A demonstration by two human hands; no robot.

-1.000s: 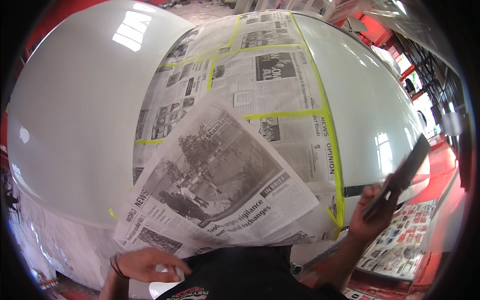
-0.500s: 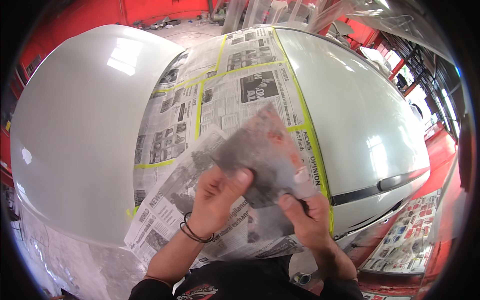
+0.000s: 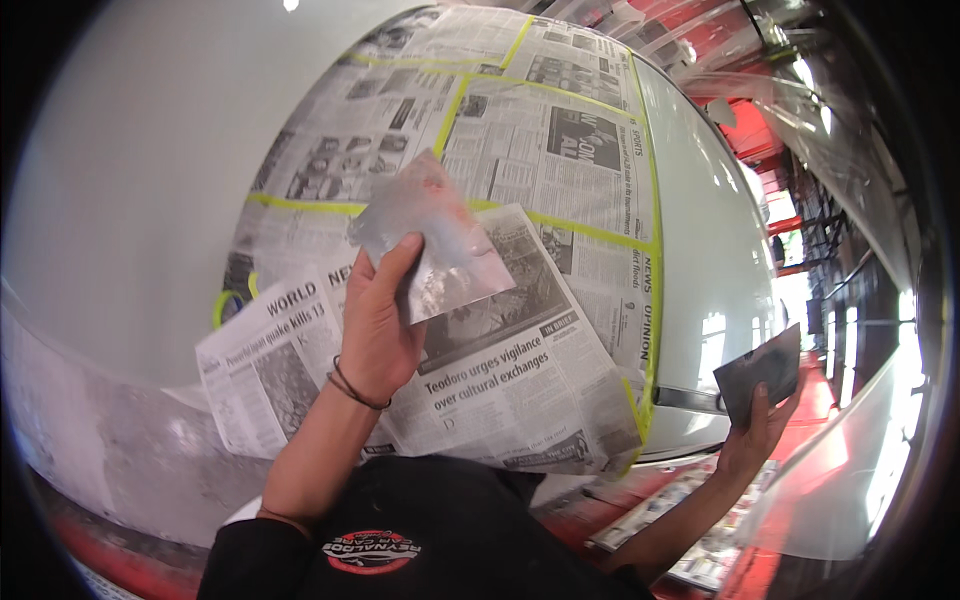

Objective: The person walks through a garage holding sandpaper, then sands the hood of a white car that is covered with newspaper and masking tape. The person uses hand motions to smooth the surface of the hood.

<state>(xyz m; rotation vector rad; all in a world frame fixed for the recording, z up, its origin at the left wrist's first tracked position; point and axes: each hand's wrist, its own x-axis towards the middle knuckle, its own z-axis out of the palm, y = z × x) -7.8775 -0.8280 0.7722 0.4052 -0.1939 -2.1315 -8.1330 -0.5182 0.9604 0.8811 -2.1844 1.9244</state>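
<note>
My left hand (image 3: 388, 325), a dark band at its wrist, pinches a thin flat plate (image 3: 455, 255) under the thumb. The plate is shiny grey with reddish smears. Out to the right, my right hand (image 3: 755, 440) grips a dark grey flat rectangular piece (image 3: 765, 375); its material cannot be told. Below the left hand, a loose newspaper sheet (image 3: 585, 400) lies over the car's near edge. Beyond it, more newspaper (image 3: 400, 110) covers the middle of the car, held by yellow-green masking tape (image 3: 560, 218).
A large whitish car panel (image 3: 130, 230) curves away on the left, another (image 3: 695, 190) on the right, with a black strip (image 3: 690, 400) near its lower edge. A yellow-green ring (image 3: 222, 312) sits at the left paper edge. Clear plastic sheeting (image 3: 840, 190) hangs at right.
My hands have parted: the right went out to the right with the dark piece, the left moved left and up with the smeared plate. The view has shifted, showing more loose newspaper.
</note>
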